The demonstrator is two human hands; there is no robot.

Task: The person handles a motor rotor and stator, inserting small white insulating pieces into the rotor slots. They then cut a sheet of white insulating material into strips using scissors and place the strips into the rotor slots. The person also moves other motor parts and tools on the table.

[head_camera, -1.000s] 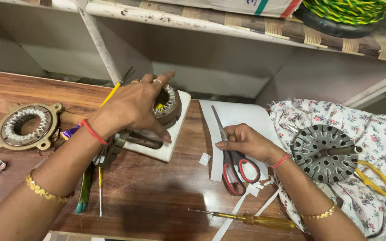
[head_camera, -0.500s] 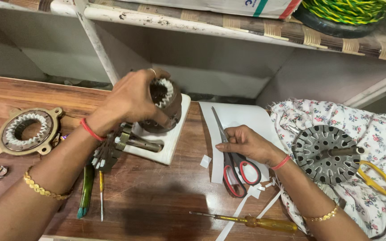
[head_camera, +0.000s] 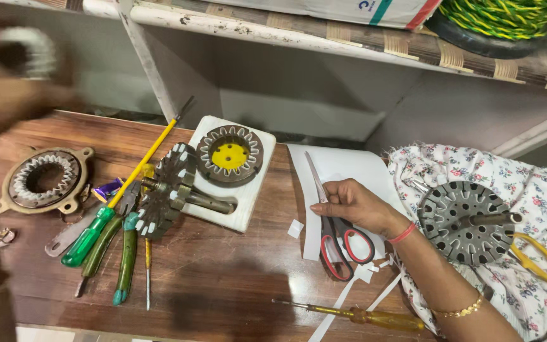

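My left hand (head_camera: pixel 14 95) is blurred at the upper left, raised above the table and shut on a round wound coil ring (head_camera: pixel 23 54) with pale windings. On a white block (head_camera: pixel 248 206) stands a round slotted holder with a yellow centre (head_camera: pixel 229 154), now bare. My right hand (head_camera: pixel 356 204) lies with curled fingers on a white paper sheet (head_camera: pixel 343 166), pinching its left edge. Scissors with red and black handles (head_camera: pixel 342 244) run under that hand.
A toothed rotor on a shaft (head_camera: pixel 167 190), green-handled screwdrivers (head_camera: pixel 93 233) and a brass-housed stator (head_camera: pixel 45 182) lie at the left. A yellow screwdriver (head_camera: pixel 365 315) lies at the front. A grey slotted disc (head_camera: pixel 466 221) rests on floral cloth (head_camera: pixel 533 190). A shelf (head_camera: pixel 324 38) hangs overhead.
My left hand has lifted the coil ring off the yellow-centred holder and swung it up and to the far left. My right hand has stayed on the paper.
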